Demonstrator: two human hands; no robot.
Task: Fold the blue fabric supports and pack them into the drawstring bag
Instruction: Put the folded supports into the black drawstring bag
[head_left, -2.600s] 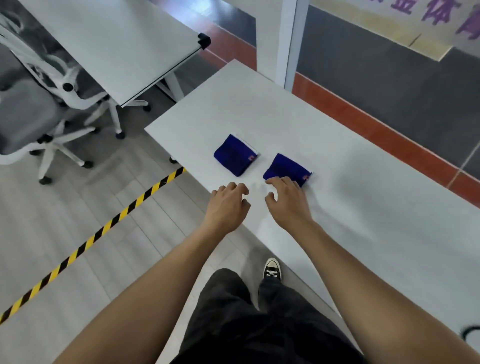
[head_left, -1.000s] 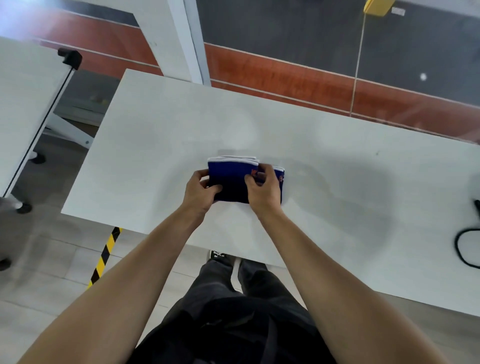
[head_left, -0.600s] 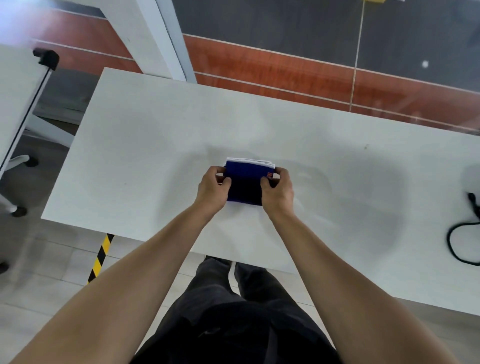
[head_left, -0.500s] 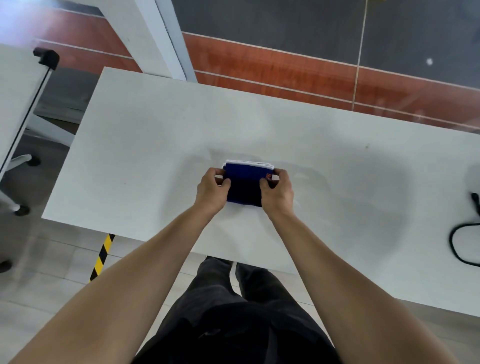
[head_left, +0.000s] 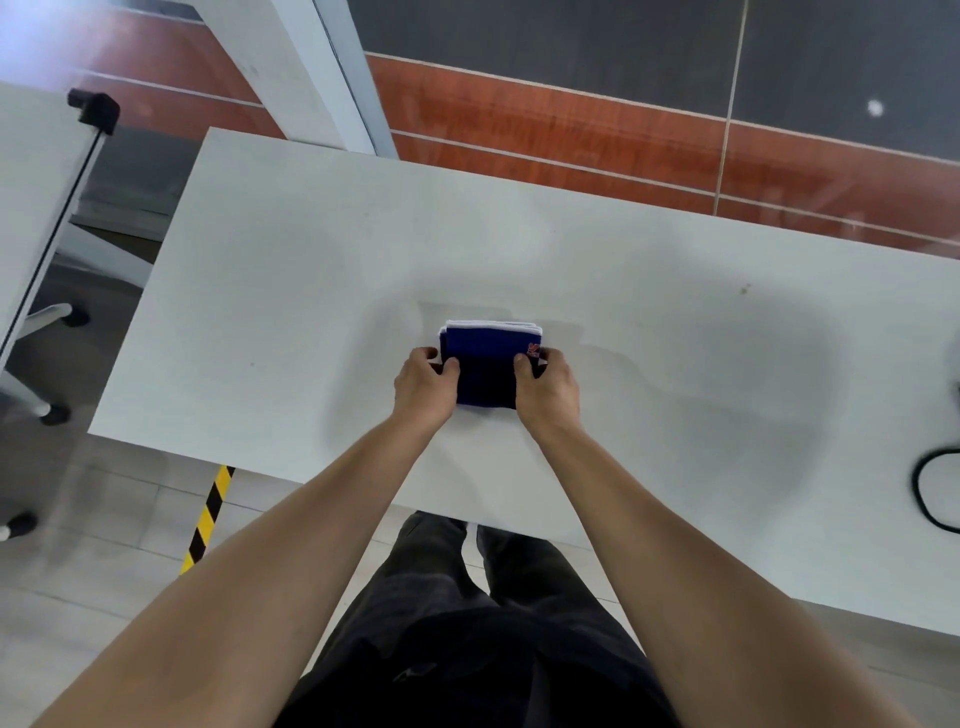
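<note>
Dark trousers (head_left: 467, 649) fill the near edge as a person stands at a white bench (head_left: 291, 291); left hand (head_left: 423, 387) and right hand (head_left: 548, 392) grip opposite sides of the folded blue fabric supports (head_left: 485, 371), fingers curled round the stack, which rests mid-bench; a black cable (head_left: 930, 493) loops at right; beyond, a red-brown floor band (head_left: 571, 135).

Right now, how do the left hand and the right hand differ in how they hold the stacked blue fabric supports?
The left hand grips the left edge of the blue fabric supports; the right hand grips the right edge. The right hand's fingertips sit by the small red logo; no marking shows by the left hand. Shared: both curl thumb and fingers round the stack, near its lower half, on the white table.
</note>
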